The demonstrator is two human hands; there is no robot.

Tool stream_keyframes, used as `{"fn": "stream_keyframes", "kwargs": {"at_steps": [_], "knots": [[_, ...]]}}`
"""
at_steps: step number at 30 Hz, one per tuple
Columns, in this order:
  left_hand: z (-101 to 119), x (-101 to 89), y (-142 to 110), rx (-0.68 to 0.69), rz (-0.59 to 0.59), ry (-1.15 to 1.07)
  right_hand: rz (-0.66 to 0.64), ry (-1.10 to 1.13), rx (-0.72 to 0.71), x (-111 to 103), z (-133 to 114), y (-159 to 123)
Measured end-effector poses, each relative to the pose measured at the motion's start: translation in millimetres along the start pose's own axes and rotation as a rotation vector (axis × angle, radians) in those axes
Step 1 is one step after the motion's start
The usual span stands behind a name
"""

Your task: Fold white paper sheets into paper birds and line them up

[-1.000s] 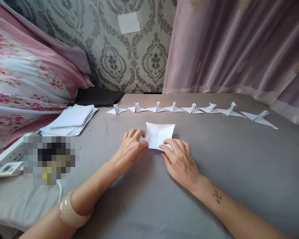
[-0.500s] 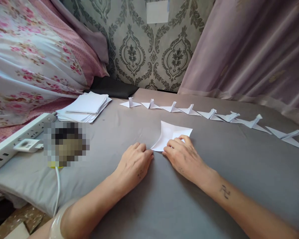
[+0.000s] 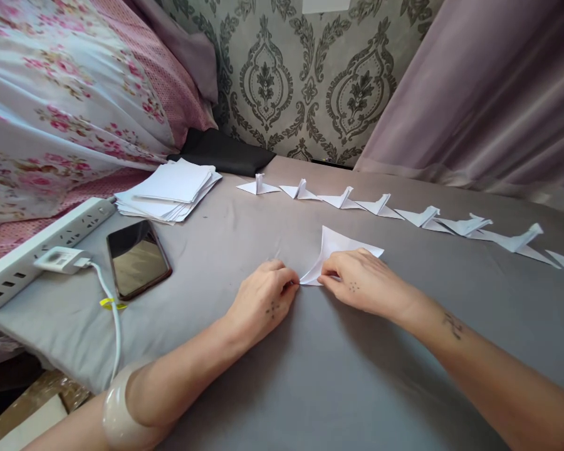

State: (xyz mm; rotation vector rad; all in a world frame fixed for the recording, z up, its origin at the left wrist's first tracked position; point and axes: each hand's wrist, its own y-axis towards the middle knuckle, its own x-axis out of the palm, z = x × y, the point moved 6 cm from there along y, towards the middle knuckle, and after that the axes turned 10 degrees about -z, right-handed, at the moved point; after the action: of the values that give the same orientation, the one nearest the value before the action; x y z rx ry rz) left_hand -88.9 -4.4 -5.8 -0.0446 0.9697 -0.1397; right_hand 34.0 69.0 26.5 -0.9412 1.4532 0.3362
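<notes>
A white sheet of paper lies on the grey cloth surface, its left edge curling up. My left hand is closed, fingertips pinching the sheet's near left corner. My right hand lies over the near right part of the sheet, with thumb and fingers closed on its near edge; part of the paper is hidden beneath it. Behind both hands, several folded white paper birds stand in a slanting row.
A stack of white paper sits at the back left. Nearer are a white power strip with a plugged charger, its cable, and a phone. A black cloth lies by the patterned wall. A pinkish curtain hangs right.
The camera view has shifted, so everything sits a little further right. My right hand has turned on the paper, its fingers now drawn in at the near edge. The left hand stays at the corner.
</notes>
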Motion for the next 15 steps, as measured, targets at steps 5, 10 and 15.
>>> {"fn": "stream_keyframes", "kwargs": {"at_steps": [5,10,15], "knots": [[-2.7,-0.7,2.5,-0.068,-0.026,-0.045,-0.054,0.064,0.034,-2.4,3.7,5.2],[-5.3,0.0,6.3,-0.106,-0.020,-0.078,-0.115,0.095,0.068,-2.5,6.0,10.4],[-5.6,0.8,8.7,-0.124,-0.020,-0.085,-0.186,0.078,0.084,-3.7,5.4,14.0]]}}
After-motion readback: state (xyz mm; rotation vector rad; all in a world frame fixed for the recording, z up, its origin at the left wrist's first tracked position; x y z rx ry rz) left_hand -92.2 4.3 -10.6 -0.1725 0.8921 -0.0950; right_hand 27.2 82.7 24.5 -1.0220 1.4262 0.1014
